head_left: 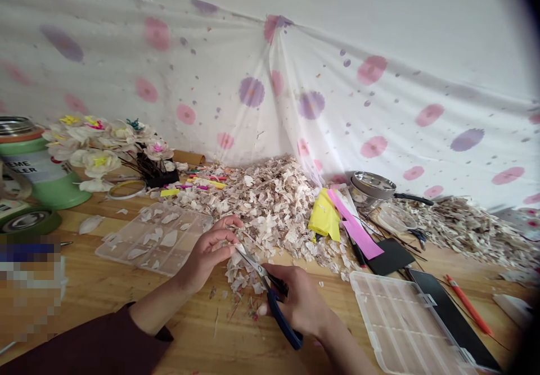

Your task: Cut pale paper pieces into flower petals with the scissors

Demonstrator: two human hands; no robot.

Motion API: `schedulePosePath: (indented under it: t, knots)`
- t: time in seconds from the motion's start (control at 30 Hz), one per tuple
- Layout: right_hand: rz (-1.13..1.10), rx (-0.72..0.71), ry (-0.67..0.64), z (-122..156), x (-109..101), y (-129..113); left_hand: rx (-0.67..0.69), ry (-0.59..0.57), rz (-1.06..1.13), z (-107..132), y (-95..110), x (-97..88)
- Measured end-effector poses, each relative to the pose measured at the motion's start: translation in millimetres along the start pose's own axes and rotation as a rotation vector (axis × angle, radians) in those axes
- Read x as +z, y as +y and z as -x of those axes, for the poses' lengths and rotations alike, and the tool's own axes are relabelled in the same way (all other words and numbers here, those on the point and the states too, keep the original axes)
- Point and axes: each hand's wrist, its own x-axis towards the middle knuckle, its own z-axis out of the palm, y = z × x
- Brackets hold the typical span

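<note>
My right hand [301, 302] is closed round the blue handles of a pair of scissors [265, 282], blades pointing up-left. My left hand [211, 248] pinches a small pale flake [234, 240] right at the blade tips. Both hands work at the near edge of a big heap of pale, papery scraps [270, 206] on the wooden table [105, 290]. Loose cut bits lie under the scissors.
A clear compartment box [154, 237] with petals lies left of my hands; another clear box [405, 321] sits at the right. Yellow and pink paper sheets [337, 220], black cards, a red pen [468, 305], a metal pan [373, 186], a green tin [37, 164], finished paper flowers [101, 150] and a flowered cloth backdrop surround them.
</note>
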Motion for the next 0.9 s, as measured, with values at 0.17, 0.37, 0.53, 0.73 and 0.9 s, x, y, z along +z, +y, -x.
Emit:
schedulePosePath:
  t: [0.17,0.37,0.53,0.73,0.9]
  knots:
    - [-0.099,-0.027,-0.039,0.1,1.9,2.1,0.006,0.003,-0.030,-1.4,1.0,-0.2]
    - [-0.144,-0.030,-0.033,-0.9,1.4,-0.2,0.012,-0.012,-0.090,-3.3,1.7,-1.8]
    - [-0.166,-0.016,-0.031,0.1,0.5,-1.5,0.021,-0.034,-0.093,-4.1,0.3,-3.6]
    - [-0.163,-0.029,-0.044,0.3,-0.3,-1.0,0.018,-0.031,-0.118,-5.3,-0.9,-4.5]
    - [-0.135,-0.064,-0.033,-1.8,-0.7,0.7,0.016,-0.004,-0.110,-4.8,-1.2,-4.1]
